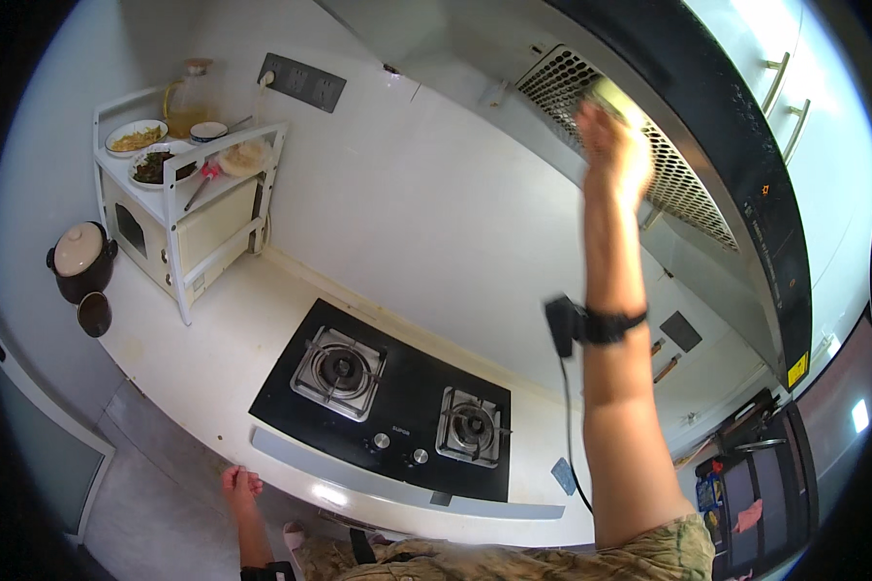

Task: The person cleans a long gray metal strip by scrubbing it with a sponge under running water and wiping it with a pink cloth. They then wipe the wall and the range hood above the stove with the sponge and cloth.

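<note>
My right hand [614, 156] is raised to the range hood [741, 145] and blurred by motion. It holds a pale yellow-green pad [614, 102], perhaps a sponge or cloth, against or just below the perforated metal filter [687, 174]; contact cannot be made out. A black band with a small device [596, 323] and a cable circles that forearm. Low beside the counter's front edge hangs my left hand [241, 482], fingers curled, with nothing visible in it. Between my arms lies a black two-burner gas hob [407, 396].
A white rack [178, 254] over a cream oven carries plates of food [136, 136] and a glass jug [187, 102]. Left of it stand a dark lidded pot [80, 258] and a brown cup [94, 314]. A blue cloth [563, 476] lies right of the hob.
</note>
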The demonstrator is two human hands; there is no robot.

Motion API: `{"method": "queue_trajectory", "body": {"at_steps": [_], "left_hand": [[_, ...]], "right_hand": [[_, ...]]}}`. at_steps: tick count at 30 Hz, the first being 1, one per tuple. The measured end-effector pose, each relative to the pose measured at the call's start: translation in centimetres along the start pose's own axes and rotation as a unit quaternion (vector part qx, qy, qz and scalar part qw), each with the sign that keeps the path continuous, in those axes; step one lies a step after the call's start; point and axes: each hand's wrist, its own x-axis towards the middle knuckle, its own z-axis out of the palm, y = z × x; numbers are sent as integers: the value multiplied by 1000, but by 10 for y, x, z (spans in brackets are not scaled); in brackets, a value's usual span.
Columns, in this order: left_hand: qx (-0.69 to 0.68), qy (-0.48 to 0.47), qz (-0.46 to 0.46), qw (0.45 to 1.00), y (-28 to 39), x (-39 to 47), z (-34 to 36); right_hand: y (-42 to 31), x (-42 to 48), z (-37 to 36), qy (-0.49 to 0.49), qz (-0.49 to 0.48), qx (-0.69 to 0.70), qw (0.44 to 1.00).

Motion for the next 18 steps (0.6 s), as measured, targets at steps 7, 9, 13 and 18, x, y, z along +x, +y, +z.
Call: {"method": "queue_trajectory", "body": {"at_steps": [7,9,13,18], "left_hand": [[6,12,-22,1000,-18,3,-39],[35,25,-37,998,-9,1,-42],[38,17,-27,999,2,20,-49],[94,-12,-12,995,13,41,-30]], "right_hand": [[57,32,64,36,269,222,936],[38,28,40,15,272,265,925],[-58,-10,-13,-52,129,307,942],[-68,-16,-17,-52,75,219,971]]}}
